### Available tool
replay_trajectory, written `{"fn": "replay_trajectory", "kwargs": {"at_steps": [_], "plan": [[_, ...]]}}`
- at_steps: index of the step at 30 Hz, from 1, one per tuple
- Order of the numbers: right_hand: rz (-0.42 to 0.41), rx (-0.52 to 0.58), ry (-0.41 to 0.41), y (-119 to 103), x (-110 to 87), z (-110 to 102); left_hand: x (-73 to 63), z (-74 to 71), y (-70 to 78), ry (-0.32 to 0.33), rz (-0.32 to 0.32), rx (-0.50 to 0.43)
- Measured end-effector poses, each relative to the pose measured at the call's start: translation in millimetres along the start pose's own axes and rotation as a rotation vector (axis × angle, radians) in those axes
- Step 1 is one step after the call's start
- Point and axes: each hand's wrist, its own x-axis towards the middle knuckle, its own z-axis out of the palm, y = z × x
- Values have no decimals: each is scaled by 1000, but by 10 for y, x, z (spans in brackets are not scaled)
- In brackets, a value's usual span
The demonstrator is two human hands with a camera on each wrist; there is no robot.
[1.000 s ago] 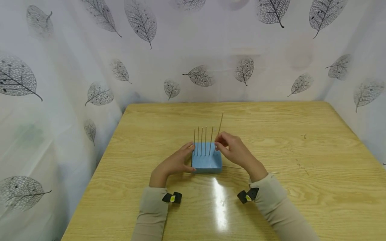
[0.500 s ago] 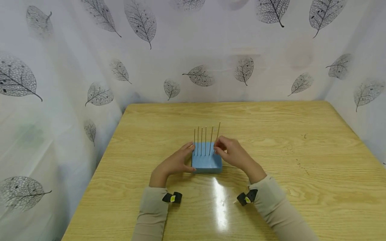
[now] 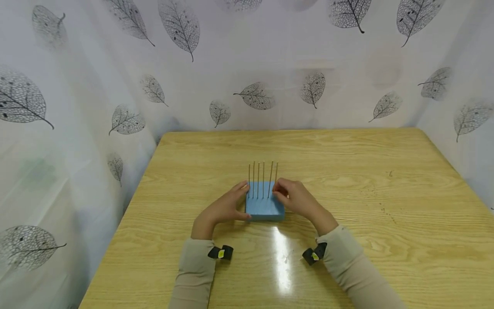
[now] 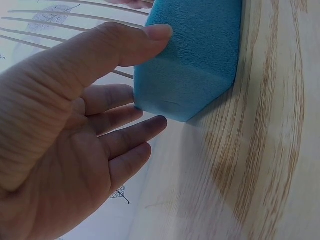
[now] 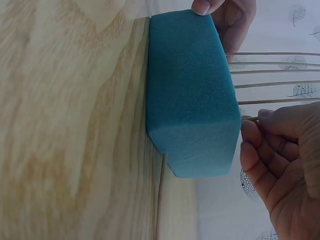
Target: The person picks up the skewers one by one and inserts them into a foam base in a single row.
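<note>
A light blue foam block rests on the table with a row of thin wooden sticks standing in its top. At its left end my left hand steadies it, thumb on the front face and fingertips around the far side. My right hand pinches another thin stick at the right end of the row. In the right wrist view, that stick meets the block's top between thumb and forefinger. The other fingers are loosely bent, and the stick's tip is hidden.
One loose stick lies on the table beside the block's right end. The wood-grain table extends around the block. Behind and beside it hangs a white curtain with leaf prints.
My right hand has moved slightly left and down. The pinched stick has gone lower and more upright, its top now level with the others. My left hand and the block stay put.
</note>
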Motion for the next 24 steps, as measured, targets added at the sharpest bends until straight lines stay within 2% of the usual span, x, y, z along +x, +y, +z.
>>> {"fn": "replay_trajectory", "kwargs": {"at_steps": [14, 24], "plan": [[23, -29, -6, -11, -16, -18, -9, 4, 28, -1, -10, 13], [62, -30, 13, 34, -118, -172, -6, 14, 19, -12, -17, 19]]}}
